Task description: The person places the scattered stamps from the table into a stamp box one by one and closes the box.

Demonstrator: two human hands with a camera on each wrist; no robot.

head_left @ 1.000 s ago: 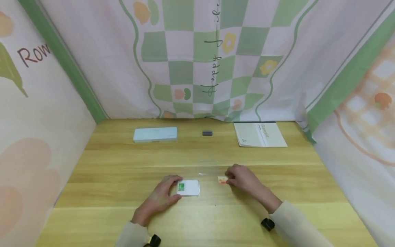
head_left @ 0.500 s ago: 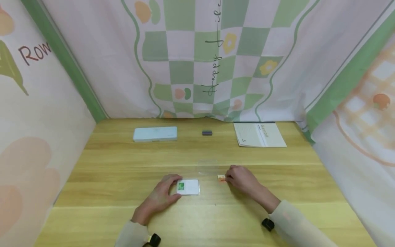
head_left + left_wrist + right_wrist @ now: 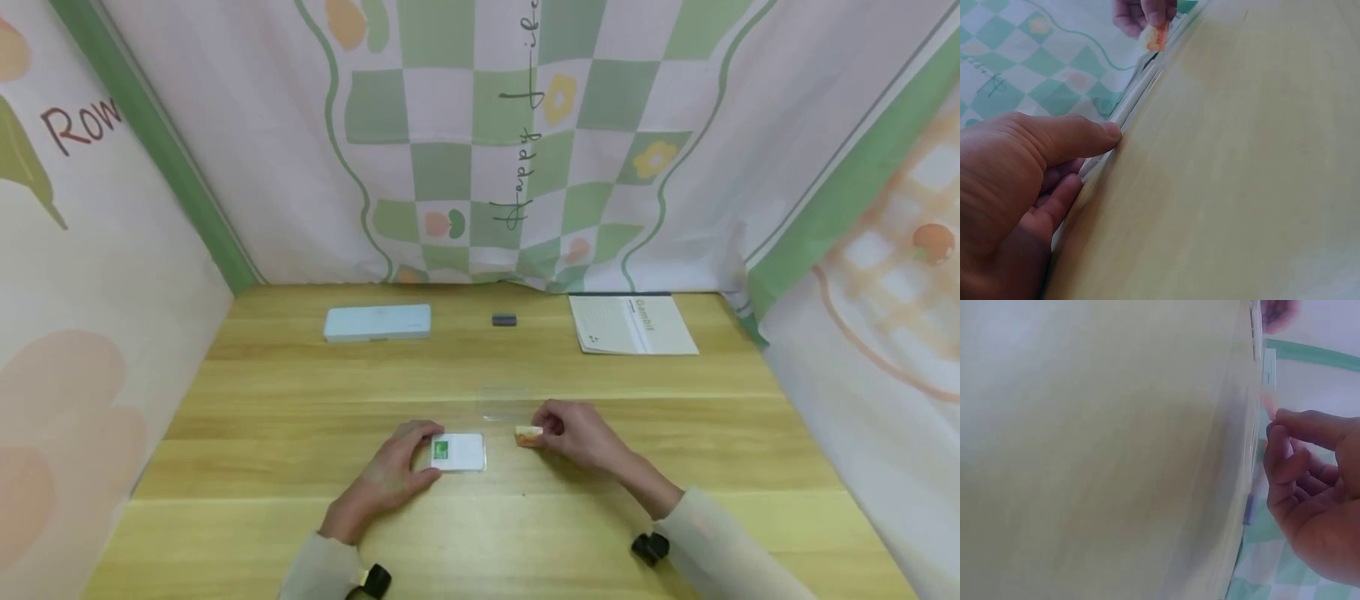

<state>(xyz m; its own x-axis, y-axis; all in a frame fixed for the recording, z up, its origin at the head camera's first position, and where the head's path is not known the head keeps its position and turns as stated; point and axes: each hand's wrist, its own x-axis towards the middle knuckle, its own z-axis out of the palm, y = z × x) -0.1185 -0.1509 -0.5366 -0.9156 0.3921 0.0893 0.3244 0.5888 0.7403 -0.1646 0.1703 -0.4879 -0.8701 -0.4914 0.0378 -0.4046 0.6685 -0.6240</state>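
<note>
My left hand (image 3: 388, 467) holds the left end of a flat white rectangular case with a clear rim (image 3: 467, 452), thumb on the near side and fingers on the far side. A small green square (image 3: 441, 450) shows on its top at that end. To the right of the case, my right hand (image 3: 583, 435) pinches a small orange-and-cream piece like a sticker (image 3: 528, 436) between thumb and index finger. In the left wrist view this piece (image 3: 1155, 39) hangs from the fingertips. In the right wrist view my right hand (image 3: 1316, 469) has its other fingers curled.
Behind the hands a thin clear sheet (image 3: 506, 403) lies on the wooden table (image 3: 480, 542). Farther back are a pale blue flat box (image 3: 377, 322), a small dark block (image 3: 504, 320) and a notebook (image 3: 630, 327). Patterned curtains (image 3: 517, 183) border the table's back and sides.
My right hand has picked the small orange-and-cream piece up off the table and moved it left, closer to the white case. My left hand has stayed on the case.
</note>
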